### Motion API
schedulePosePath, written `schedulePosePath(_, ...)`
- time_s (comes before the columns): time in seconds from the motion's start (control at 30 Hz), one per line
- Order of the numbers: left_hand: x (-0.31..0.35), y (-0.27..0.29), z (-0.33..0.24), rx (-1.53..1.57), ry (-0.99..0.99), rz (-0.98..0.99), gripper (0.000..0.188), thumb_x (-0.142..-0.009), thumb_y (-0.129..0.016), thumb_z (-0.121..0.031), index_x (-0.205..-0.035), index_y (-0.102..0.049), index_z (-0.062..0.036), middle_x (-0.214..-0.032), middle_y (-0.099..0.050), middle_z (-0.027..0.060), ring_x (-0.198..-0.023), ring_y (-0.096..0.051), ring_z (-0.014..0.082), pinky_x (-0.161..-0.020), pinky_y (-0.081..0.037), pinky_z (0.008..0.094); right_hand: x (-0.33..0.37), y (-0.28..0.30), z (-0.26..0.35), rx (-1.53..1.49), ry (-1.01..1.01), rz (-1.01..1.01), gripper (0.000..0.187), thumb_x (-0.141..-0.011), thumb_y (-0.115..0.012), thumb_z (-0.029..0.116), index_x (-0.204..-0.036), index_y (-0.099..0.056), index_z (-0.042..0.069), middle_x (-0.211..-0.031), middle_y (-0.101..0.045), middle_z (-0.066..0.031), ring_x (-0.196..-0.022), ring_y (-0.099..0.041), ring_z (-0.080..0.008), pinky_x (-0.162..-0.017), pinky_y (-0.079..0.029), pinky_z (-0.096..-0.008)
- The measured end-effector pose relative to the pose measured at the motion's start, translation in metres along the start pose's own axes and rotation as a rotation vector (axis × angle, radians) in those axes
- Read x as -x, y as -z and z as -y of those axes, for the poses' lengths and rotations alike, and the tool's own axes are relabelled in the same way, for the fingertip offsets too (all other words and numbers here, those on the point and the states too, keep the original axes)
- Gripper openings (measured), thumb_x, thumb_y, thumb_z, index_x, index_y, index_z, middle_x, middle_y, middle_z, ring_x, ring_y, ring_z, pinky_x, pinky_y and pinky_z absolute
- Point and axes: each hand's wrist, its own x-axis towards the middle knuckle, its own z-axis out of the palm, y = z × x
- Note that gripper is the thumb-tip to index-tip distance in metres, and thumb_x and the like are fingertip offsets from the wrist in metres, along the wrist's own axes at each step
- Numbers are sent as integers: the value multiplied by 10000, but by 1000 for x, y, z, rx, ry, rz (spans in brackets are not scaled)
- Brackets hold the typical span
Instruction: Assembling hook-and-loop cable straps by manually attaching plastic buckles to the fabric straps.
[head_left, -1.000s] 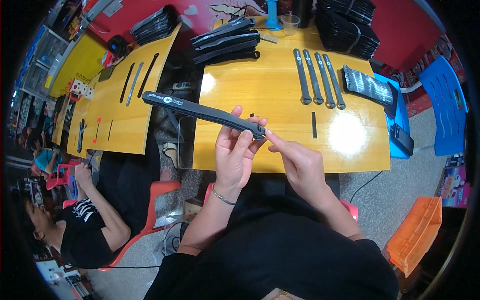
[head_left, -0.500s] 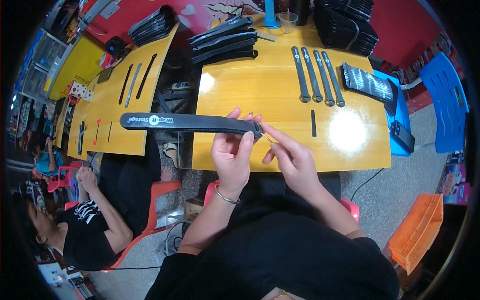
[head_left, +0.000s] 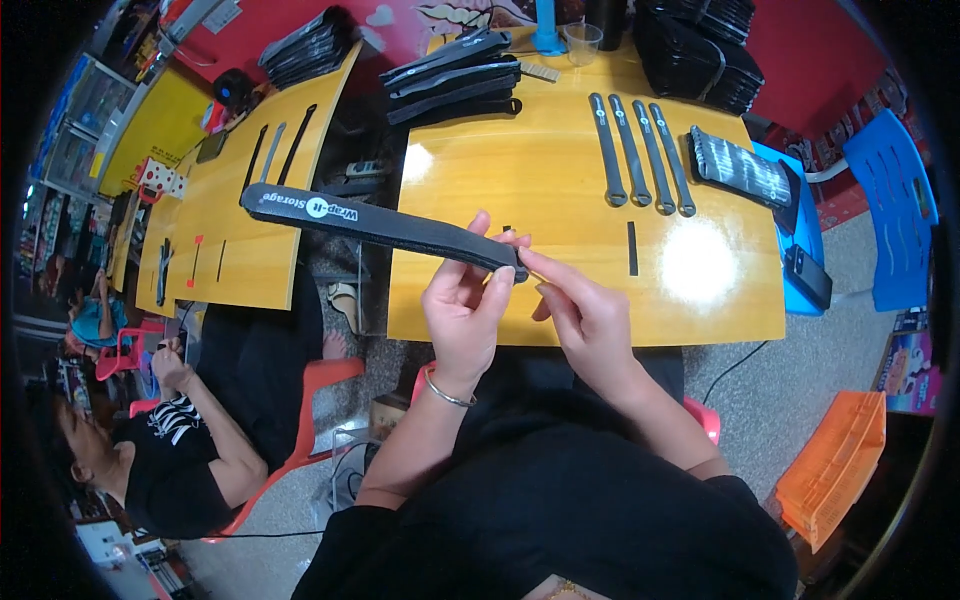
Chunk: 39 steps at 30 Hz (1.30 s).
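A bundle of long black straps (head_left: 390, 228), stacked flat with white print on top, is gripped near its right end by my left hand (head_left: 465, 305). Its far end sticks out to the left over the gap between the tables and is tilted upward. My right hand (head_left: 590, 310) has its index finger and thumb drawn together at the looped end of the bundle. Whatever lies between those fingertips is hidden. Beyond them a short black strip (head_left: 632, 248) lies on the yellow table (head_left: 480, 180). Several single straps (head_left: 628, 150) are laid side by side there.
Stacked straps (head_left: 450, 80) and dark packs (head_left: 695, 65) stand at the back, with a clear cup (head_left: 583, 45). A filled plastic pouch (head_left: 740, 170) and a phone (head_left: 807, 275) lie right, near a blue chair (head_left: 890, 210). Leftward sits another person (head_left: 190, 455) at a second table.
The bundle's left end has swung upward while its right end stays between my hands. A thin yellow band at my right fingertips no longer shows. The view has shifted slightly.
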Motion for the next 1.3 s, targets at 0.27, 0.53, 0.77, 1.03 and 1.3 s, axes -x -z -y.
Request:
schedulePosePath(0.27, -2, -5, -6, -88, 6, -54, 510, -824, -579, 101, -1306, -422, 45, -1160, -579, 148, -1102, -573, 218, -887, -510, 298, -5, -8, -2, 39, 74, -36, 348, -818, -598, -30, -1148, -619, 81, -852, -667, -146, -656, -659, -192, -567, -519, -278)
schedulePosePath(0.53, 0, -7, -6, -106, 49, -43, 555, -825, -541, 132, -1337, -332, 88, -1203, -540, 174, -1135, -545, 252, -978, -440, 339, -10, -11, -6, 162, 188, -108, 242, -790, -616, -72, -1012, -658, 17, -796, -636, -110, -630, -581, -148, -529, -437, -234)
schedulePosePath(0.77, -2, -3, -1, -158, 0, -23, 440, -850, -551, 98, -1276, -440, 89, -1160, -594, 145, -1072, -578, 167, -908, -471, 263, -13, -12, -8, 227, 210, -166, 192, -780, -619, -73, -947, -659, 12, -726, -613, -88, -603, -562, -147, -516, -417, -230)
schedulePosePath(1.03, -10, -3, -3, -204, -17, 0, 432, -847, -563, 91, -1263, -448, 101, -950, -672, 106, -860, -644, 110, -766, -511, 206, -20, -5, -9, 193, 222, -269, 184, -757, -624, -48, -913, -663, 42, -702, -601, -104, -562, -569, -192, -482, -422, -264)
schedulePosePath(1.3, -5, 7, 1, -84, 107, -58, 333, -832, -582, 91, -1159, -520, 105, -951, -664, 138, -855, -649, 141, -773, -526, 232, -19, 3, -3, 190, 160, -144, 159, -755, -664, 8, -910, -661, 43, -699, -608, -99, -577, -587, -188, -493, -436, -267)
